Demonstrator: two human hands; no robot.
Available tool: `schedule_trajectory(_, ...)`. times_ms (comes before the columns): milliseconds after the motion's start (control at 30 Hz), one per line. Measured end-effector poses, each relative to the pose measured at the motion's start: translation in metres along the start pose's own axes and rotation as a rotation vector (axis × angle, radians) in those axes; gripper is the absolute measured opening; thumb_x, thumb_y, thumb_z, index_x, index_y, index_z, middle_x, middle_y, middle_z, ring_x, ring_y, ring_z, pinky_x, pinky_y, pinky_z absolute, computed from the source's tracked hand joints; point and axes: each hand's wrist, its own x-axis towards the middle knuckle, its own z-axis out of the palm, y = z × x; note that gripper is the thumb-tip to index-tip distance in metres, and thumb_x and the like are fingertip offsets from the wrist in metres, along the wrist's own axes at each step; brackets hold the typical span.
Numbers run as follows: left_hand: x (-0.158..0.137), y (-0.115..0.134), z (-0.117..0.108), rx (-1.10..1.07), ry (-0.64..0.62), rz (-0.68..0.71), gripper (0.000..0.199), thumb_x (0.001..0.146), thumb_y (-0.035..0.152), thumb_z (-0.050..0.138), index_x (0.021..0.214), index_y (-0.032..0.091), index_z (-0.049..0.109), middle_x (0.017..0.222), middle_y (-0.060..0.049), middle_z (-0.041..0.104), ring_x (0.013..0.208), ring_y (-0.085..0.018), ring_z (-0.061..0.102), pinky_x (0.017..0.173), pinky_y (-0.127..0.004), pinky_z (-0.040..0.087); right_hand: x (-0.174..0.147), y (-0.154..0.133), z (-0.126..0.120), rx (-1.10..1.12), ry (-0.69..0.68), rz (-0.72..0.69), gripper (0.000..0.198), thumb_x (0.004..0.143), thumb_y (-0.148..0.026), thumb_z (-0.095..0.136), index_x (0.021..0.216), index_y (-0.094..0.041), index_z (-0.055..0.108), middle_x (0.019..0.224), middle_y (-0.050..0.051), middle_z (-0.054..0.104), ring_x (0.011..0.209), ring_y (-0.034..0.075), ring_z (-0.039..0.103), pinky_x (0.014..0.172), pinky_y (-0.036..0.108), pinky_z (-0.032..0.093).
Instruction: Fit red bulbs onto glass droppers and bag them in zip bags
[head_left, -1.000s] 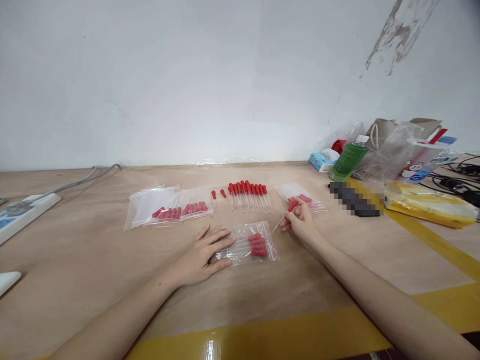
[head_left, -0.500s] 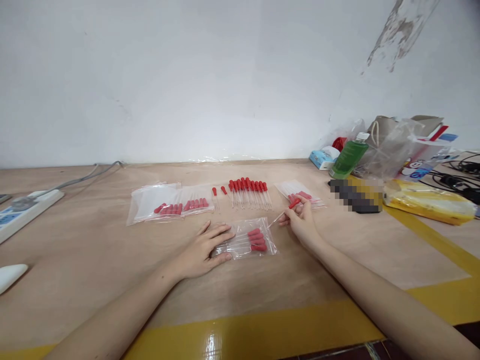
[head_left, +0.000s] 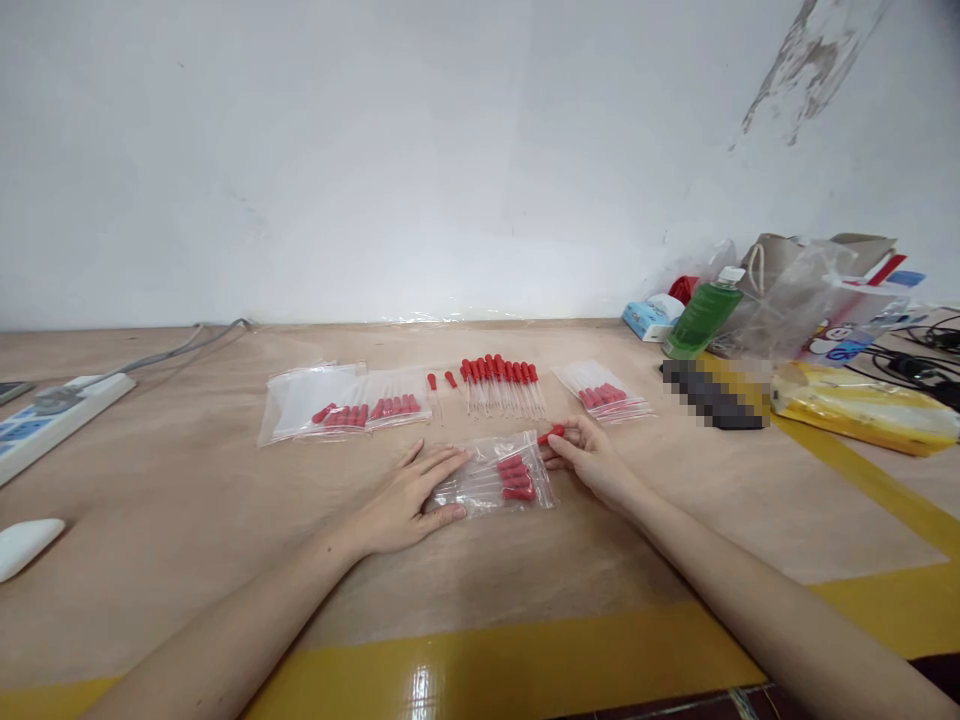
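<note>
A clear zip bag [head_left: 480,492] lies flat before me with several red-bulbed droppers [head_left: 516,478] inside, bulbs toward its right end. My left hand [head_left: 416,498] rests on the bag's left part, fingers spread. Between the fingertips of my right hand [head_left: 589,455] is a dropper [head_left: 553,434], pinched at its red bulb; its thin tube reaches left into the bag's open right end, partly lost in the clear plastic. Behind the bag lies a row of loose droppers [head_left: 499,370], and a little left of them two single ones [head_left: 451,379].
Filled bags of droppers lie at left [head_left: 341,405], left of centre [head_left: 395,400] and right [head_left: 602,392]. On the right stand a green bottle [head_left: 703,318], a tissue pack [head_left: 646,318] and a yellow packet [head_left: 862,405]. A power strip [head_left: 67,420] and a white object [head_left: 28,545] are at far left.
My right hand has moved left and slightly down, taking the dropper's tube into the bag's right end; its bulb is now near the opening. My left hand stays on the bag.
</note>
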Motion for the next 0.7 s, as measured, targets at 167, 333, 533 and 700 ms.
schedule_trajectory(167,0.000,0.001,-0.001,0.001,0.001,-0.002,0.057,0.086,0.048,0.039,0.136,0.027,0.022,0.138,-0.004,0.035,0.127,-0.020,0.030,0.108,-0.046,0.010,-0.001,-0.008,-0.008,-0.210,-0.257,0.047,0.034,0.061,-0.036,0.069,0.080,-0.018,0.047,0.056,-0.006,0.054,0.047,0.006,0.049,0.039,0.015,0.032)
schedule_trajectory(333,0.000,0.000,0.000,-0.003,0.005,0.004,0.057,0.086,0.048,0.038,0.136,0.027,0.022,0.137,-0.004,0.036,0.127,-0.020,0.030,0.108,-0.046,0.010,0.001,-0.013,0.002,-0.267,-0.414,0.094,0.033,0.061,-0.040,0.069,0.080,-0.015,0.056,0.057,-0.005,0.056,0.042,0.004,0.045,0.037,0.015,0.031)
schedule_trajectory(533,0.000,-0.001,0.000,0.003,0.006,0.003,0.057,0.086,0.049,0.038,0.136,0.026,0.023,0.137,-0.004,0.036,0.127,-0.020,0.030,0.108,-0.045,0.010,0.002,-0.007,0.016,-0.207,-0.272,0.002,0.037,0.066,-0.047,0.062,0.083,-0.015,0.064,0.066,0.001,0.064,0.055,0.012,0.057,0.054,0.025,0.047)
schedule_trajectory(700,0.000,0.001,-0.001,0.001,0.011,0.002,0.056,0.086,0.049,0.037,0.136,0.026,0.024,0.136,-0.005,0.037,0.127,-0.020,0.030,0.108,-0.046,0.010,0.002,-0.008,0.014,-0.256,-0.367,0.008,0.039,0.069,-0.050,0.058,0.087,-0.016,0.065,0.070,0.002,0.066,0.071,0.018,0.062,0.064,0.031,0.050)
